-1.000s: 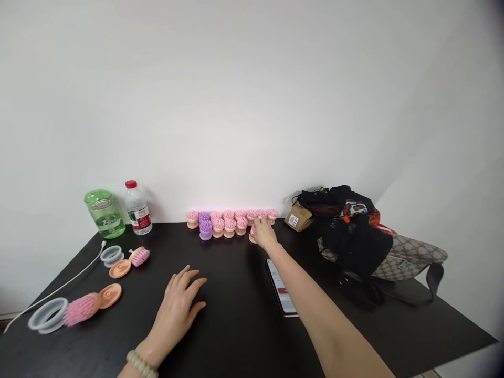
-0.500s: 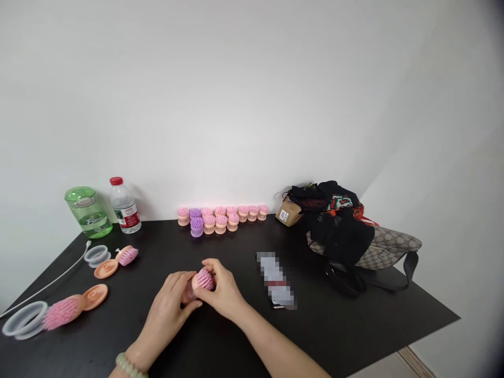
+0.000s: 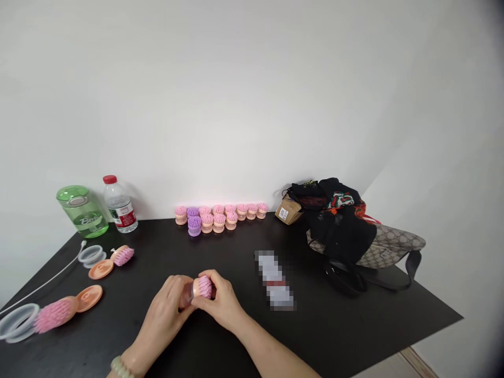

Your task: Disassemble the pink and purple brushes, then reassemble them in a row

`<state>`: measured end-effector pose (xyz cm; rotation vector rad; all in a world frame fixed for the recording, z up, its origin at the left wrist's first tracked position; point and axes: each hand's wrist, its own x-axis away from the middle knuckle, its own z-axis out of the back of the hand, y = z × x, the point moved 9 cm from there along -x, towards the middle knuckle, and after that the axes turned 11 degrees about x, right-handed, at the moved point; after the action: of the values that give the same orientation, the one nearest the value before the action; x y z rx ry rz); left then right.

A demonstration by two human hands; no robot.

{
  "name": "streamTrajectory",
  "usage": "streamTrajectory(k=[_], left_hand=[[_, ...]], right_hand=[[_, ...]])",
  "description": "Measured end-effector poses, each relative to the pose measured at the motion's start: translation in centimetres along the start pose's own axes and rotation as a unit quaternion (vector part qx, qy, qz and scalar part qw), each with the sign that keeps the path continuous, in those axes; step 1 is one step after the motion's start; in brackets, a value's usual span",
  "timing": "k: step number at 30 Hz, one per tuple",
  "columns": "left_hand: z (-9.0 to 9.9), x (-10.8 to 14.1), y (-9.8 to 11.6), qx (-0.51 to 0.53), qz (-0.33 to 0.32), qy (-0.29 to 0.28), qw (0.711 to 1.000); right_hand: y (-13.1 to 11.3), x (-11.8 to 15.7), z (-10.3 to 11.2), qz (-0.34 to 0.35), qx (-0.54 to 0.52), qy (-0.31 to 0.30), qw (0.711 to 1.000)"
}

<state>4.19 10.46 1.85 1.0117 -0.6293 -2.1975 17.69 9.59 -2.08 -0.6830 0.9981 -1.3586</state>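
Note:
Between my two hands is a small round scrub brush with pink bristles, tilted so that the bristles face right. My left hand wraps round its translucent pinkish end, partly covered by the fingers. On the bristle side, my right hand grips the peach rim between thumb and fingers. Farther back, against the wall, stand rows of similar brushes, mostly pink and peach, with purple ones near the left.
At left lie pink brush parts, peach discs, translucent rings and a white cable. A green container and a bottle stand behind. A pixelated object, small box and bag are right.
The brush has turned slightly in my hands, its bristles facing more to the right, and more of its translucent end shows. Both hands stay on it. The view has shifted a little.

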Motion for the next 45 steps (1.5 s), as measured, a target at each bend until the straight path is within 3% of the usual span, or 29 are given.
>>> streamTrajectory(k=[13,19,21,27,33,39,45], left_hand=[[-0.2,0.0,-0.7,-0.024,0.039,-0.027,0.999],[0.0,-0.3,-1.0,0.007,0.066,-0.043,0.997],[0.0,-0.3,-1.2,0.020,0.076,-0.042,0.996],[-0.2,0.0,-0.9,0.024,0.051,-0.037,0.998],[-0.2,-0.1,-1.0,0.017,0.048,-0.033,0.998],[-0.3,0.1,-1.1,0.017,0.052,-0.040,0.998],[-0.3,0.2,-1.0,0.019,0.047,-0.041,0.998]], right_hand=[[-1.5,0.3,0.5,0.050,0.076,0.013,0.996],[-3.4,1.0,0.6,0.146,0.078,-0.018,0.986],[-3.1,1.0,0.5,0.139,0.073,-0.019,0.987],[-0.6,0.5,0.4,0.025,0.097,-0.017,0.995],[-2.8,0.9,0.1,0.117,0.084,-0.043,0.989],[-0.7,0.7,-0.1,0.024,0.098,-0.059,0.993],[-1.7,0.8,0.2,0.080,0.092,-0.032,0.992]])
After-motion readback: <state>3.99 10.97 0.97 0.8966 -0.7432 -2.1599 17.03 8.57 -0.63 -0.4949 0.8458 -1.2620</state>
